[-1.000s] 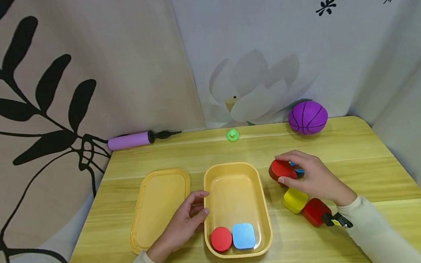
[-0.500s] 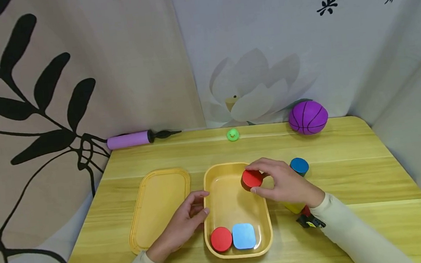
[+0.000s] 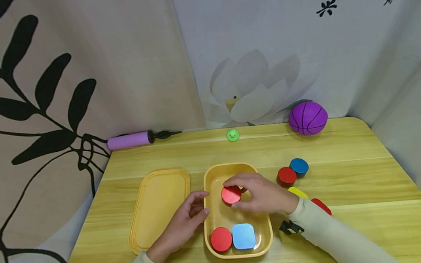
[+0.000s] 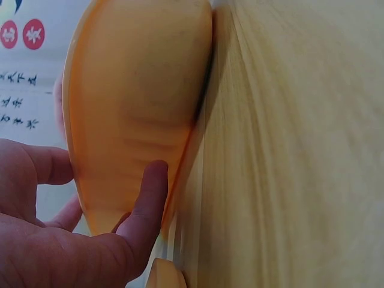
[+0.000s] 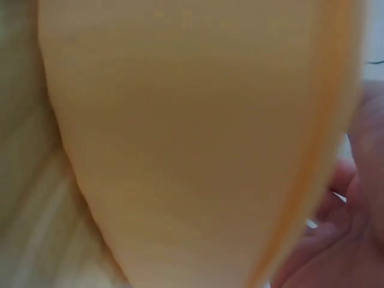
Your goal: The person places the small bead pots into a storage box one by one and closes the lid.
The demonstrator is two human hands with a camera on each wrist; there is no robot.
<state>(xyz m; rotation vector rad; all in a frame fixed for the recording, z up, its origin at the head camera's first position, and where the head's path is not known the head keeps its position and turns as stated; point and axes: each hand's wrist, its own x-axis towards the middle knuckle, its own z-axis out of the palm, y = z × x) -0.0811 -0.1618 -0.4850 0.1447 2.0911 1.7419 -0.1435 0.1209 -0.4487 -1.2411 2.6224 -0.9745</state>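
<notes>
In the head view, my right hand [image 3: 264,196] pinches a red round block [image 3: 231,195] between thumb and fingers, over the middle of the yellow rectangular box [image 3: 241,254]. Inside, at the near end, lie another red round block [image 3: 221,239] and a light blue square block [image 3: 244,236]. My left hand [image 3: 182,221] touches the box's left side. The left wrist view has its thumb [image 4: 153,192] lying straight along the outer wall and a fingertip at the rim. The box wall [image 5: 186,138] fills most of the right wrist view and hides the held block.
Right of the box stand a red round block [image 3: 287,177], a blue round block [image 3: 299,166], a yellow block [image 3: 298,192] and a red block [image 3: 322,206]. A lid [image 3: 161,208] lies left. Behind are a purple pump [image 3: 129,140], green toy [image 3: 233,135] and purple ball [image 3: 308,118].
My right hand has carried the red round block leftward from the blocks on the right, across the box's right rim to above its middle. My left hand has stayed at the box's side.
</notes>
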